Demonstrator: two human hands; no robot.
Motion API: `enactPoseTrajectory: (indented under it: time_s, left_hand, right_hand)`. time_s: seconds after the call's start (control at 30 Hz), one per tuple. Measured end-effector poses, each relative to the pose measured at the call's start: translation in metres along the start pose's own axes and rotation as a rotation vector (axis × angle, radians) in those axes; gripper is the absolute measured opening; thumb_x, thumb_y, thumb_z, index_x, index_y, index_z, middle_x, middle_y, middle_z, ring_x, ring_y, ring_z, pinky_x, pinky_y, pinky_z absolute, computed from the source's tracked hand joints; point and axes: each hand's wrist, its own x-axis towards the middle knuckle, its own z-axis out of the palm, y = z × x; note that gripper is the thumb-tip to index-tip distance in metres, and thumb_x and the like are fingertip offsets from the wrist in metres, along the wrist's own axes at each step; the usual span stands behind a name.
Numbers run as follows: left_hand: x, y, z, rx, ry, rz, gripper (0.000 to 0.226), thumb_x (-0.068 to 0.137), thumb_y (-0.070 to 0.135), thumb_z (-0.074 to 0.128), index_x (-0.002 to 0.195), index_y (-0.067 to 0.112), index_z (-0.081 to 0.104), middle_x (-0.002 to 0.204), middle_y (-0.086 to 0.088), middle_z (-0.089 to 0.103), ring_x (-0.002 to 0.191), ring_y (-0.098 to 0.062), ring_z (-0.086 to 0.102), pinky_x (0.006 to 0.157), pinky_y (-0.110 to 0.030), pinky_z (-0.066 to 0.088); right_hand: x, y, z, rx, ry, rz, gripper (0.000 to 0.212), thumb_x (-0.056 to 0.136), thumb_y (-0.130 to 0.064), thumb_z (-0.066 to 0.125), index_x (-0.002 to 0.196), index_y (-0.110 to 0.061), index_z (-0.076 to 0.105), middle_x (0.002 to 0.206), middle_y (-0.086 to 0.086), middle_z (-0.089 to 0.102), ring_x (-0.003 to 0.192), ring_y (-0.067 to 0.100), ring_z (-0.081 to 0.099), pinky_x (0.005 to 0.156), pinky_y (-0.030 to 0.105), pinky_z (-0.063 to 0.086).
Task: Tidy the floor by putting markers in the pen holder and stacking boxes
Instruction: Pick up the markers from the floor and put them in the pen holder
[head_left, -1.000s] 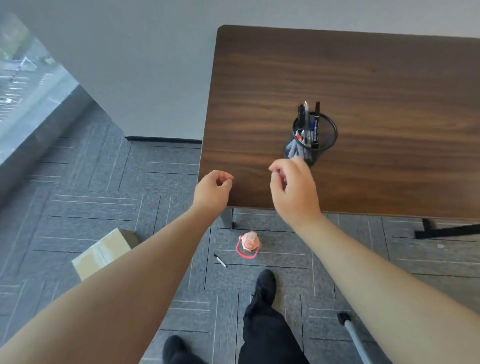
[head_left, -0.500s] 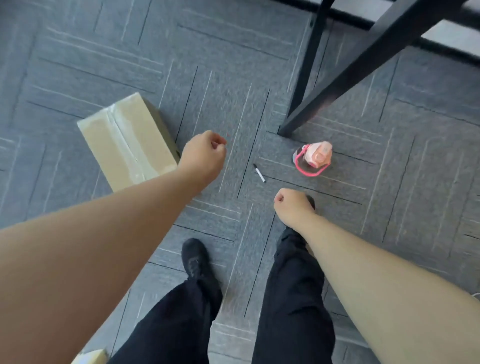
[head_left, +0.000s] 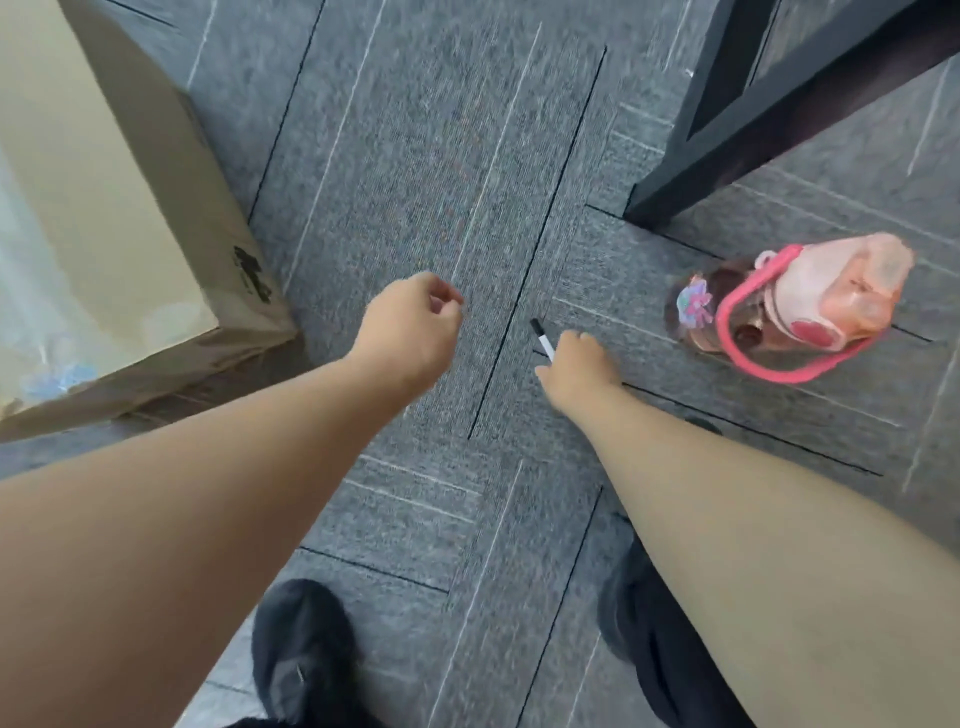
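A small marker (head_left: 541, 338) with a white body and black cap lies on the grey carpet. My right hand (head_left: 579, 366) is down on it: thumb and fingers stand apart over the marker's near end, which is hidden under the hand. Only the cap end sticks out. My left hand (head_left: 410, 332) hovers a little to the left of the marker, fingers curled in with nothing in them. A taped cardboard box (head_left: 104, 208) sits on the floor at the left, close to my left forearm. The pen holder is out of view.
A pink water bottle (head_left: 810, 306) with a pink strap lies on the carpet right of the marker. Black table legs (head_left: 769, 114) stand at the upper right. My black shoes (head_left: 301, 644) are at the bottom of the frame.
The view dropped from the tabletop with the pen holder to the floor and came closer. My right hand moved forward onto the marker. My left hand stayed curled.
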Motion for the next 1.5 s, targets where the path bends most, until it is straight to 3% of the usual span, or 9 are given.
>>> enactPoseTrajectory:
  time_s: [0.2,0.33,0.53,0.67,0.83,1.0,1.2,1.33,1.5]
  left_hand:
    - [0.006,0.028,-0.031,-0.004,0.073,-0.001,0.020,0.095,0.017,0.045,0.103,0.020,0.064,0.082,0.008,0.058,0.060,-0.008,0.050,0.049,-0.018,0.037]
    - [-0.056,0.103,-0.072,-0.209,0.064,-0.049,0.021,0.094,0.013,0.041,0.102,0.020,0.059,0.084,0.004,0.061,0.058,-0.010,0.053,0.045,-0.016,0.040]
    - [-0.187,0.266,-0.182,-0.431,0.088,0.112,0.018,0.094,0.015,0.040,0.102,0.025,0.053,0.094,0.004,0.062,0.068,-0.013,0.058,0.058,-0.026,0.047]
    - [-0.281,0.366,-0.259,-0.457,0.090,0.234,0.020,0.092,0.015,0.041,0.102,0.025,0.055,0.096,0.001,0.065,0.068,-0.016,0.058,0.063,-0.029,0.048]
    - [-0.356,0.463,-0.292,-0.383,0.021,0.374,0.023,0.093,0.014,0.040,0.103,0.024,0.058,0.083,0.005,0.061,0.065,-0.014,0.061,0.051,-0.023,0.042]
    - [-0.373,0.530,-0.271,-0.345,-0.104,0.459,0.024,0.095,0.014,0.048,0.113,0.028,0.054,0.105,0.006,0.060,0.073,-0.010,0.066,0.064,-0.029,0.057]
    - [-0.349,0.604,-0.226,-0.134,-0.210,0.461,0.084,0.077,0.036,0.075,0.145,0.034,0.027,0.139,0.001,0.042,0.107,-0.020,0.061,0.088,-0.037,0.056]
    - [-0.331,0.644,-0.202,-0.055,-0.200,0.473,0.107,0.068,0.041,0.081,0.150,0.032,0.014,0.151,-0.001,0.032,0.134,-0.021,0.040,0.100,-0.030,0.038]
    - [-0.318,0.675,-0.184,0.029,-0.211,0.584,0.081,0.075,0.022,0.078,0.144,0.022,0.036,0.139,0.004,0.053,0.131,-0.016,0.046,0.094,-0.017,0.031]
  right_hand:
    - [-0.003,-0.005,-0.031,0.045,-0.021,-0.087,0.014,0.096,-0.010,0.050,0.108,-0.003,0.053,0.078,0.006,0.049,0.059,0.017,0.043,0.049,0.029,0.031]
    - [-0.085,-0.013,-0.119,0.320,0.158,-0.146,0.014,0.094,-0.015,0.048,0.107,-0.011,0.053,0.090,0.010,0.061,0.064,0.021,0.047,0.046,0.025,0.026]
    - [-0.290,-0.007,-0.279,0.603,0.298,-0.147,0.066,0.086,-0.006,0.053,0.144,-0.030,0.032,0.073,-0.003,0.059,0.071,0.009,0.053,0.064,0.027,0.047]
    - [-0.411,0.011,-0.394,0.750,0.465,-0.142,0.058,0.086,-0.011,0.055,0.136,-0.033,0.038,0.075,-0.006,0.064,0.083,0.021,0.062,0.077,0.038,0.053]
    - [-0.504,0.048,-0.518,1.031,0.893,-0.136,0.038,0.087,-0.005,0.058,0.118,-0.023,0.045,0.067,-0.006,0.067,0.061,-0.005,0.062,0.056,0.006,0.043]
    - [-0.513,0.105,-0.608,1.140,1.189,-0.185,0.029,0.088,-0.009,0.057,0.109,-0.024,0.044,0.073,-0.013,0.067,0.078,0.015,0.070,0.072,0.024,0.053]
    - [-0.457,0.172,-0.676,1.067,1.219,-0.159,0.032,0.094,-0.013,0.056,0.125,-0.013,0.049,0.095,-0.003,0.064,0.081,-0.002,0.061,0.071,-0.003,0.042]
    - [-0.406,0.196,-0.683,0.713,1.102,-0.216,0.023,0.093,-0.016,0.056,0.114,-0.014,0.064,0.097,-0.001,0.068,0.098,0.014,0.057,0.086,0.022,0.046]
    - [-0.370,0.207,-0.664,0.528,1.120,-0.391,0.036,0.094,-0.015,0.038,0.118,-0.005,0.064,0.120,0.009,0.066,0.118,0.019,0.046,0.104,0.033,0.038]
